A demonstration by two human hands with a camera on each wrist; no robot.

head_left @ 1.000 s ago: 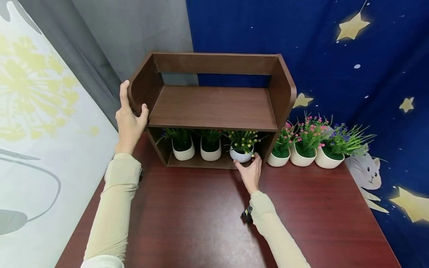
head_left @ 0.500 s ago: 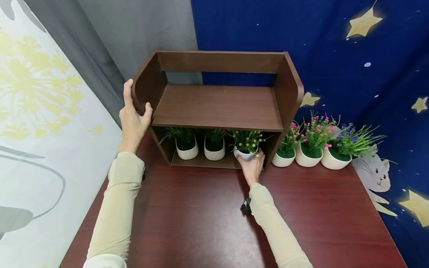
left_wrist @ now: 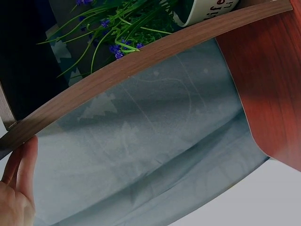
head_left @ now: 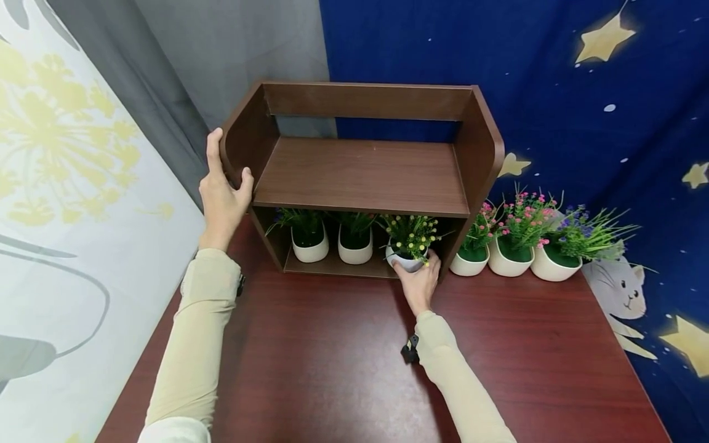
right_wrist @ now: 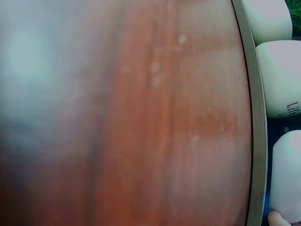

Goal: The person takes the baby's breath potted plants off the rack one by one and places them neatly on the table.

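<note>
My left hand holds the left side panel of a brown two-tier wooden shelf, thumb at its front edge. In the left wrist view, fingers touch the panel's outer face. My right hand grips a white pot of yellow-flowered plant at the right end of the lower tier, thumb at its front left and fingers round its right side. In the right wrist view only a fingertip shows at this pot. Left of it stand a middle potted plant and a purple-flowered potted plant.
On the reddish-brown table, right of the shelf, stand two pink-flowered potted plants, one nearer and one beside it, then another purple-flowered one. A blue star-patterned curtain and a grey curtain hang behind.
The head view has shifted slightly. My right hand has closed further round the yellow-flowered pot, which sits slightly nearer the shelf's front edge than half a second ago. The left hand keeps its hold.
</note>
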